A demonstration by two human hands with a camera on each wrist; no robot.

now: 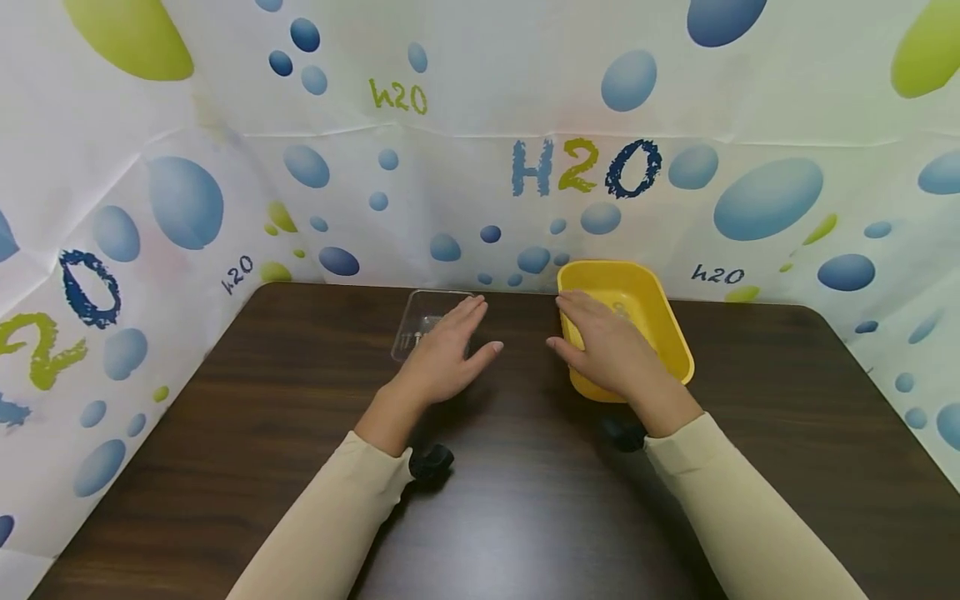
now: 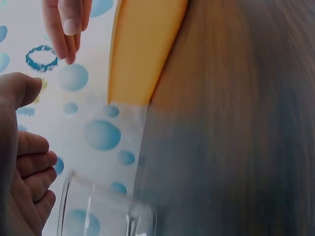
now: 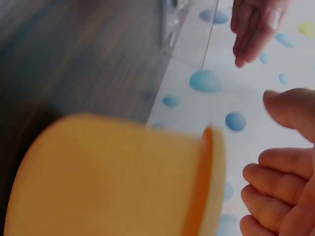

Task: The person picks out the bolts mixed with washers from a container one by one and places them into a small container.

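Note:
Both hands hover over the dark table with fingers extended and nothing held. My left hand [image 1: 444, 357] is above the near right part of a shallow clear plastic container [image 1: 409, 321], hiding some of it. Small metallic-looking pieces lie inside, too small to identify. On the other side, my right hand [image 1: 611, 350] is over the left edge of a yellow plastic tray [image 1: 660, 312]. Inside that tray is a small pale item or marking [image 1: 621, 308], partly hidden. The left wrist view shows the clear container [image 2: 93, 206] below the left hand [image 2: 27, 172]; the yellow tray [image 3: 108, 182] fills the lower right wrist view.
A dark wood-grain table [image 1: 495, 483] extends under both arms. Behind it hangs a white sheet [image 1: 465, 183] printed with blue and green drops and H2O lettering. Black wrist straps or mounts [image 1: 431, 461] show at both cuffs.

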